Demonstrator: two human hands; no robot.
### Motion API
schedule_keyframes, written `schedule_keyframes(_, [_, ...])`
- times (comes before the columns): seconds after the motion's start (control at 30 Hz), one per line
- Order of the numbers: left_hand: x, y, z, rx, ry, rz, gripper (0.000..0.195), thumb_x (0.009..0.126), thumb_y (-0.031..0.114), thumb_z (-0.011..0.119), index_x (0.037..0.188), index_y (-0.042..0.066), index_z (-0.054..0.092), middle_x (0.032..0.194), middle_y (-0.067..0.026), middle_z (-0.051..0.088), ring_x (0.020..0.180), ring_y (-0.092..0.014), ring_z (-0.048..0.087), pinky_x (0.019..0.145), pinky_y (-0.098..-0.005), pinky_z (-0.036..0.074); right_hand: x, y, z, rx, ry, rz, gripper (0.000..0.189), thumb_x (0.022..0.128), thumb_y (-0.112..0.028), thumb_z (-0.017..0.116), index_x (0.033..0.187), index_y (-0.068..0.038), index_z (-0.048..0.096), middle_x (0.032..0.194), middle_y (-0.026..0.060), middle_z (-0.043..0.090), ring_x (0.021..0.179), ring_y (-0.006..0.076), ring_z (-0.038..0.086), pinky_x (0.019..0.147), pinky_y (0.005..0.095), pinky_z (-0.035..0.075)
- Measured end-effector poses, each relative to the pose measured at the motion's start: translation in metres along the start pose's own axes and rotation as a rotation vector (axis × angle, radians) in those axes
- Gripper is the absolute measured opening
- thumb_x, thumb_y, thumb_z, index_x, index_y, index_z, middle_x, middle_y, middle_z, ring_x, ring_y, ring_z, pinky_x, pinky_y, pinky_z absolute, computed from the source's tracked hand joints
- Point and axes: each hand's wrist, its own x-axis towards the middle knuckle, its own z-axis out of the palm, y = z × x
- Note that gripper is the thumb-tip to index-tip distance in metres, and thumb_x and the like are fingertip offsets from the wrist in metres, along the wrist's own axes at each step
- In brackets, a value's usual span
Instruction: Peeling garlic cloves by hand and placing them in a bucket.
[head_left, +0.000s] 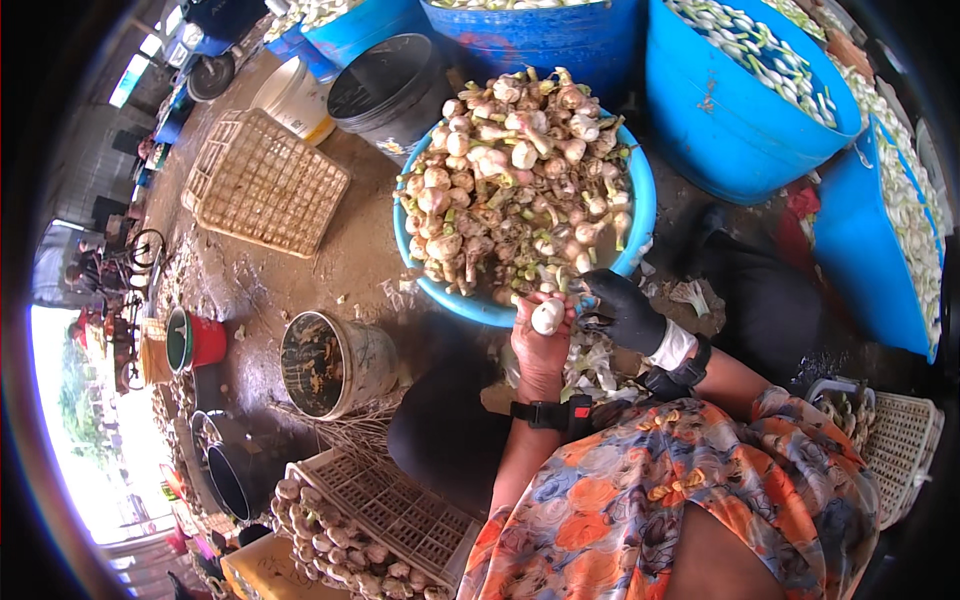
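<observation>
My bare left hand (538, 349) holds a white, peeled garlic bulb (547, 316), its fingers curled around the sides. Close beside it is my right hand (626, 311) in a black glove, fingers bent toward the bulb. A small blue item (586, 303) shows at the right fingertips; what it is and how it is held cannot be made out. Just beyond both hands stands a light blue basin (640, 202), heaped with unpeeled garlic bulbs (487, 161) with cut stems. White garlic peelings (592, 364) lie below my hands, between my knees.
Blue tubs (735, 120) of peeled garlic stand at the back and right. An upturned plastic crate (266, 180), a black bucket (390, 94) and a dirty bucket (341, 367) are on the left. Near my left leg lies a crate (390, 502) beside garlic bulbs (352, 551).
</observation>
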Motion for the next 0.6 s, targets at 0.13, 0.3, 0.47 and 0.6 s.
schedule_keyframes(0.13, [-0.004, -0.009, -0.003, 0.617, 0.099, 0.140, 0.037, 0.089, 0.041, 0.047, 0.086, 0.004, 0.055, 0.084, -0.0115, 0.058, 0.080, -0.026, 0.057, 0.075, -0.0370, 0.046, 0.016, -0.005, 0.003, 0.100, -0.016, -0.092, 0.040, 0.061, -0.011, 0.075, 0.098, -0.005, 0.059, 0.093, 0.0126, 0.057, 0.086, 0.0310, 0.056, 0.075, 0.0384, 0.046])
schedule_keyframes(0.3, [-0.004, -0.007, -0.022, 0.592, 0.185, 0.111, 0.038, 0.090, 0.040, 0.042, 0.086, 0.004, 0.053, 0.080, -0.0086, 0.058, 0.067, -0.019, 0.056, 0.059, -0.0291, 0.047, -0.001, 0.006, 0.007, -0.012, -0.278, -0.109, 0.021, 0.063, -0.009, 0.069, 0.083, -0.006, 0.063, 0.076, 0.0082, 0.056, 0.076, 0.0300, 0.057, 0.066, 0.0395, 0.045])
schedule_keyframes(0.47, [0.006, -0.014, -0.032, 1.146, 0.200, -0.011, 0.026, 0.080, 0.028, 0.055, 0.087, 0.002, 0.054, 0.075, -0.0073, 0.056, 0.063, -0.013, 0.056, 0.046, -0.0313, 0.049, 0.002, 0.012, 0.000, -0.154, -0.118, -0.133, 0.040, 0.061, -0.010, 0.065, 0.101, -0.009, 0.057, 0.112, 0.0108, 0.054, 0.097, 0.0318, 0.054, 0.081, 0.0425, 0.042])
schedule_keyframes(0.6, [0.008, -0.017, -0.031, 0.903, 0.134, -0.291, 0.022, 0.079, 0.021, 0.052, 0.094, 0.005, 0.052, 0.071, -0.0112, 0.058, 0.059, -0.017, 0.058, 0.041, -0.0302, 0.044, 0.009, 0.030, -0.007, -0.467, -0.574, -0.238, 0.029, 0.070, -0.021, 0.057, 0.098, -0.011, 0.061, 0.101, 0.0110, 0.061, 0.092, 0.0278, 0.058, 0.079, 0.0436, 0.043])
